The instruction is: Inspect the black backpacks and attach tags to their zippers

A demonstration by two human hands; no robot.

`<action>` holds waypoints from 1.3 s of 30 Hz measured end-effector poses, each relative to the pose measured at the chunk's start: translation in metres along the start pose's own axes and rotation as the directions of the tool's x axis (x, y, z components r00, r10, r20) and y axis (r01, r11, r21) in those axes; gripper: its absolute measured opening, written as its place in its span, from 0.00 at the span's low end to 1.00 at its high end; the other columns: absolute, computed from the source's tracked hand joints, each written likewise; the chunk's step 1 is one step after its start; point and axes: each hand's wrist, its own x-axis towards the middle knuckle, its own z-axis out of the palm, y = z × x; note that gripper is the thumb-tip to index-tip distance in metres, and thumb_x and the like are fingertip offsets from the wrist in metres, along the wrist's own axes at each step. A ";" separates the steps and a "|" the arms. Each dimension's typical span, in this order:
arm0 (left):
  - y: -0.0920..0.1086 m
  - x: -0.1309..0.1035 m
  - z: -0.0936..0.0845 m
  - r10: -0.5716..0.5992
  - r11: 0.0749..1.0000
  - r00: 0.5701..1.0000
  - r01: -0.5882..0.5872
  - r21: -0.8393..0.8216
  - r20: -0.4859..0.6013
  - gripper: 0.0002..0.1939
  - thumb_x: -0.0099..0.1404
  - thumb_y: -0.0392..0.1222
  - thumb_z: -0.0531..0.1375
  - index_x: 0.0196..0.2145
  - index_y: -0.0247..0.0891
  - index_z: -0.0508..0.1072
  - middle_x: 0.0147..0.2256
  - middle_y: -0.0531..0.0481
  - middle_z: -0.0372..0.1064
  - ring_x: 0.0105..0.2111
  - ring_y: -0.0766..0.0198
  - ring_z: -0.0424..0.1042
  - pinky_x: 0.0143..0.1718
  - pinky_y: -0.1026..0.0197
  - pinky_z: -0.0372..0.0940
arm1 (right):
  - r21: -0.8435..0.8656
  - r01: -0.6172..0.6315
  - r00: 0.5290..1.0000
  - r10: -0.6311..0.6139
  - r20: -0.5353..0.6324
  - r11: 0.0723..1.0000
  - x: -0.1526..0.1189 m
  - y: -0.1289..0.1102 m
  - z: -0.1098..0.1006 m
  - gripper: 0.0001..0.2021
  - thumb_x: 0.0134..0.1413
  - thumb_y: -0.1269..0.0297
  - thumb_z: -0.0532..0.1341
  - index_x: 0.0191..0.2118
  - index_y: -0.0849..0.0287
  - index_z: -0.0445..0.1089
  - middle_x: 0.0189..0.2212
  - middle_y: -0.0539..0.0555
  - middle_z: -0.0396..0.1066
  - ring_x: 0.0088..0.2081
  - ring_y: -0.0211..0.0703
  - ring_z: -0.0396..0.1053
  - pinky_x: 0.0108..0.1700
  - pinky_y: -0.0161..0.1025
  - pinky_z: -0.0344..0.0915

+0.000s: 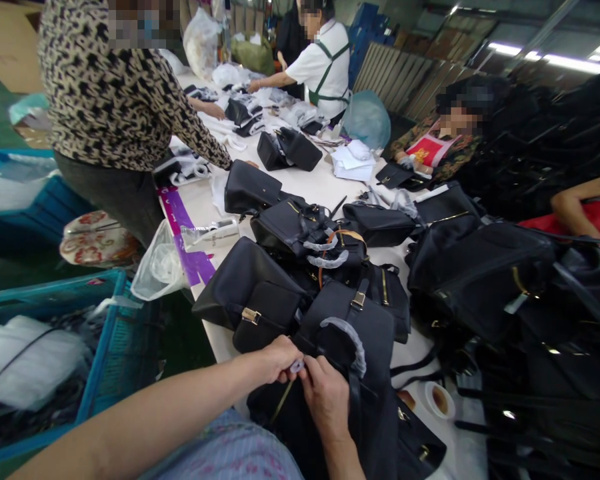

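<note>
My left hand (pixel 280 360) and my right hand (pixel 327 393) meet over a black backpack (pixel 325 327) at the near edge of the table. Both are closed, fingertips pinching a small greyish, plastic-looking piece (pixel 297 365) between them; what it belongs to is hidden by the fingers. Just right of them arches the backpack's carry handle (pixel 353 340), wrapped in clear plastic. A gold buckle (pixel 359 300) sits on its front strap. Below my hands a gold zipper (pixel 283 402) runs along black material. Another black backpack (pixel 250 280) leans at the upper left, not touched.
More black bags (pixel 305 227) cover the white table (pixel 220 337), and a large pile (pixel 480 267) rises on the right. A round cup (pixel 440 400) holds something brown. Blue crates (pixel 95 373) stand at left. Several co-workers surround the table, one in a patterned top (pixel 105 87).
</note>
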 end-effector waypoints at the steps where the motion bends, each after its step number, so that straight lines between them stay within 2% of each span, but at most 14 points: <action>1: -0.001 -0.002 0.000 0.009 1.000 1.000 -0.009 -0.011 0.013 0.18 0.62 0.42 0.53 0.17 0.33 0.67 0.14 0.49 0.63 0.12 0.72 0.55 0.16 0.67 0.46 | 0.008 -0.002 1.000 0.002 -0.021 1.000 -0.001 0.000 0.002 0.13 0.64 0.61 0.53 0.34 0.57 0.73 0.24 0.52 0.66 0.25 0.41 0.64 0.29 0.37 0.53; 7: -0.019 -0.021 -0.004 0.058 0.995 0.995 -0.051 -0.085 0.080 0.06 0.64 0.43 0.50 0.33 0.38 0.62 0.17 0.53 0.68 0.14 0.68 0.63 0.18 0.69 0.52 | 0.314 -0.170 0.976 0.204 -0.080 0.934 -0.013 0.005 0.011 0.13 0.64 0.62 0.54 0.30 0.58 0.71 0.22 0.51 0.65 0.25 0.40 0.63 0.31 0.36 0.55; 9: -0.029 -0.025 -0.002 0.158 0.987 0.986 -0.156 -0.035 0.048 0.04 0.61 0.40 0.54 0.34 0.40 0.60 0.19 0.55 0.68 0.16 0.67 0.66 0.20 0.68 0.56 | 0.388 -0.189 0.971 0.230 -0.062 0.902 -0.017 0.006 0.012 0.12 0.63 0.61 0.55 0.32 0.59 0.71 0.23 0.51 0.66 0.26 0.40 0.64 0.31 0.36 0.57; 10: -0.033 -0.027 0.000 0.255 0.966 0.967 -0.255 0.040 0.001 0.06 0.59 0.38 0.56 0.34 0.40 0.60 0.19 0.56 0.67 0.17 0.66 0.66 0.22 0.67 0.57 | 0.410 -0.193 0.971 0.235 -0.053 0.891 -0.018 0.007 0.013 0.11 0.63 0.61 0.56 0.33 0.59 0.72 0.24 0.52 0.67 0.27 0.41 0.64 0.32 0.36 0.57; 12: -0.039 -0.027 0.003 0.481 0.855 0.871 -0.440 0.277 -0.103 0.11 0.54 0.34 0.58 0.35 0.41 0.62 0.20 0.58 0.65 0.20 0.65 0.66 0.25 0.65 0.57 | 0.439 -0.199 0.969 0.242 -0.044 0.876 -0.019 0.009 0.013 0.11 0.62 0.60 0.56 0.34 0.59 0.72 0.25 0.53 0.69 0.28 0.41 0.65 0.33 0.37 0.59; 14: -0.040 -0.025 0.005 0.623 0.720 0.770 -0.495 0.487 -0.137 0.13 0.52 0.32 0.58 0.37 0.41 0.64 0.21 0.57 0.64 0.24 0.64 0.66 0.28 0.63 0.55 | 0.457 -0.199 0.968 0.247 -0.046 0.867 -0.020 0.010 0.013 0.10 0.62 0.60 0.57 0.34 0.58 0.73 0.26 0.53 0.70 0.28 0.42 0.66 0.34 0.37 0.59; 15: -0.039 -0.024 0.005 0.653 0.676 0.744 -0.491 0.550 -0.139 0.14 0.53 0.32 0.57 0.38 0.42 0.65 0.22 0.57 0.63 0.24 0.63 0.66 0.28 0.63 0.55 | 0.463 -0.198 0.968 0.247 -0.048 0.864 -0.020 0.010 0.012 0.10 0.62 0.60 0.57 0.34 0.58 0.73 0.26 0.53 0.70 0.29 0.42 0.67 0.34 0.37 0.60; 19: -0.034 -0.021 0.000 0.683 0.638 0.711 -0.472 0.608 -0.166 0.19 0.55 0.32 0.55 0.45 0.40 0.64 0.23 0.56 0.62 0.25 0.62 0.65 0.29 0.62 0.55 | 0.483 -0.182 0.970 0.236 -0.053 0.857 -0.020 0.011 0.012 0.10 0.62 0.60 0.57 0.35 0.58 0.73 0.27 0.53 0.71 0.30 0.42 0.68 0.35 0.37 0.61; 21: -0.033 -0.021 -0.004 0.710 0.599 0.693 -0.498 0.628 -0.127 0.20 0.54 0.31 0.55 0.46 0.40 0.64 0.24 0.56 0.63 0.26 0.62 0.65 0.29 0.63 0.55 | 0.488 -0.173 0.973 0.226 -0.051 0.856 -0.020 0.011 0.011 0.10 0.62 0.61 0.57 0.36 0.57 0.73 0.28 0.53 0.72 0.30 0.42 0.68 0.36 0.37 0.61; 24: -0.033 -0.020 -0.008 0.761 0.477 0.649 -0.551 0.684 -0.008 0.16 0.55 0.30 0.55 0.42 0.41 0.67 0.28 0.54 0.65 0.29 0.63 0.65 0.31 0.63 0.57 | 0.477 -0.172 0.973 0.224 -0.053 0.862 -0.020 0.011 0.010 0.10 0.62 0.60 0.57 0.35 0.57 0.73 0.28 0.54 0.72 0.30 0.42 0.68 0.35 0.37 0.61; 27: -0.033 -0.019 -0.010 0.784 0.397 0.619 -0.554 0.732 0.044 0.07 0.60 0.32 0.54 0.34 0.41 0.69 0.32 0.51 0.66 0.32 0.63 0.66 0.33 0.64 0.58 | 0.456 -0.173 0.973 0.222 -0.056 0.873 -0.019 0.009 0.009 0.11 0.63 0.60 0.56 0.35 0.57 0.73 0.27 0.53 0.71 0.29 0.42 0.67 0.34 0.37 0.60; 33: -0.035 -0.013 -0.011 0.844 0.266 0.529 -0.565 0.781 0.095 0.07 0.65 0.34 0.51 0.33 0.39 0.68 0.38 0.49 0.65 0.37 0.63 0.66 0.38 0.64 0.62 | 0.348 -0.162 0.970 0.214 -0.116 0.923 -0.017 0.008 0.016 0.14 0.63 0.57 0.55 0.29 0.58 0.69 0.21 0.49 0.65 0.24 0.39 0.63 0.30 0.36 0.57; 37: -0.039 -0.007 -0.012 0.865 0.267 0.496 -0.581 0.769 0.074 0.07 0.64 0.31 0.51 0.33 0.38 0.67 0.39 0.49 0.64 0.38 0.63 0.66 0.40 0.64 0.64 | 0.238 -0.194 0.960 0.235 -0.154 0.952 -0.014 0.006 0.020 0.18 0.63 0.54 0.54 0.24 0.57 0.64 0.19 0.47 0.62 0.22 0.38 0.61 0.29 0.36 0.55; 39: -0.040 -0.004 -0.012 0.867 0.271 0.493 -0.584 0.765 0.069 0.07 0.64 0.31 0.51 0.32 0.38 0.66 0.38 0.49 0.64 0.38 0.63 0.66 0.40 0.63 0.64 | 0.208 -0.238 0.950 0.271 -0.153 0.949 -0.012 0.004 0.020 0.18 0.63 0.52 0.54 0.26 0.57 0.67 0.18 0.47 0.61 0.21 0.38 0.61 0.28 0.36 0.55</action>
